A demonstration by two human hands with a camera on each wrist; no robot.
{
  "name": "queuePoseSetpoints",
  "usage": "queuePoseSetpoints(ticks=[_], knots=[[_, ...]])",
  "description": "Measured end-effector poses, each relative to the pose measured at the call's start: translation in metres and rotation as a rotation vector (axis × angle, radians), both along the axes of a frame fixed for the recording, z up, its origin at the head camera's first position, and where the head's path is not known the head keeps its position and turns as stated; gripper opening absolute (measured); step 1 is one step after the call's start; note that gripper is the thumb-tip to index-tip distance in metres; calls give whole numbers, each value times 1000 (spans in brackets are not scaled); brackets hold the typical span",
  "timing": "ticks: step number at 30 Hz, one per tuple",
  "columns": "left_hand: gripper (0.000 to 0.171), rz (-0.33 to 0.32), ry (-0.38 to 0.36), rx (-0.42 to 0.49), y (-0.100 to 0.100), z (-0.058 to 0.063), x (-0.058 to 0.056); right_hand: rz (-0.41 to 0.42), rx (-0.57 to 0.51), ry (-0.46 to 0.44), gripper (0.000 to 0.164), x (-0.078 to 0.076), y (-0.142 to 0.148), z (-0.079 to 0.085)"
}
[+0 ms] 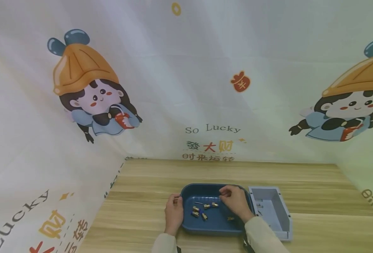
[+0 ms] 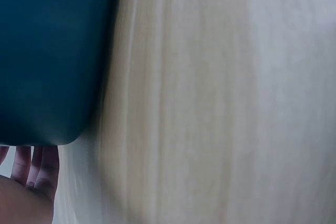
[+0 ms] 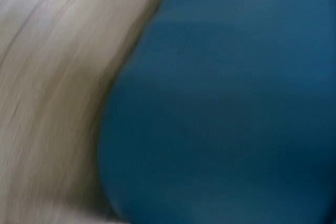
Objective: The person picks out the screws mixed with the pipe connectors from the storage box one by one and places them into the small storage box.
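A dark blue tray stands on the wooden table. In it lie several brass fittings, some with a blue part, and a thin silver screw. My left hand holds the tray's left side, its fingers curled at the rim. In the left wrist view, the fingers of the left hand reach behind the tray wall. Over the tray's right part is my right hand, fingers bent and thumb close to them. Whether anything small is between them cannot be made out. The right wrist view shows only blurred tray wall and table.
Close against the tray's right side stands a grey bin with several silver screws inside. A printed cloth hangs behind the table and along both sides.
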State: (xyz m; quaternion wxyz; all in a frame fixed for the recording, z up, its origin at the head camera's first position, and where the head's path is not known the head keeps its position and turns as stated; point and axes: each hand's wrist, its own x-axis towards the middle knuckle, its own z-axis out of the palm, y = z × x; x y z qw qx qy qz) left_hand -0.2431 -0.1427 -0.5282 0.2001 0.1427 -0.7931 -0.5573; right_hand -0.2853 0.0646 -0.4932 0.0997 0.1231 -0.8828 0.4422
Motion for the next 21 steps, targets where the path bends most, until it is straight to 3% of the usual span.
queuePoseSetpoints(ticks=[21], knots=[[12, -8, -14, 12, -2, -1, 0, 89, 25, -3, 12, -3, -36, -20]])
